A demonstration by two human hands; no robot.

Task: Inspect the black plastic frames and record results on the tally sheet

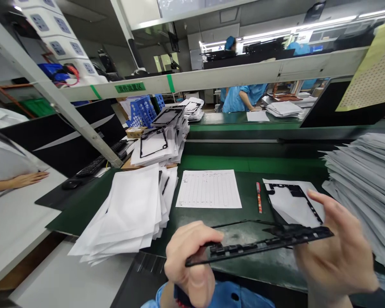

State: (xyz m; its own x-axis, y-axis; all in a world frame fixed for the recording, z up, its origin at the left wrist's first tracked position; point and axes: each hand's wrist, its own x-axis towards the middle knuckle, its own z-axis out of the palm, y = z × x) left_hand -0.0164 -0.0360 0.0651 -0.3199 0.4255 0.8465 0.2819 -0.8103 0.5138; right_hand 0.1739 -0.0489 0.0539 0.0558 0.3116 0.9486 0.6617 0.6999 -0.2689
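My left hand (192, 261) pinches one end of a thin black plastic frame (256, 248) between thumb and fingers. The frame is seen nearly edge-on, with notches and small tabs along its side, held above the green bench. Around its other end, my right hand (340, 248) is spread, one digit raised and the others low beside the frame. Whether those lower fingers touch the frame's underside, I cannot tell. Beyond my right hand, another black frame part (288, 190) lies on a white sheet (288, 207).
A printed form (209, 189) and a red marker (259, 197) lie on the green bench (247, 167). White sheet stacks stand left (134, 192) and right (365, 179). Behind the left stack, more black frames (154, 143) rest on sheets. A co-worker's hand (28, 179) shows at far left.
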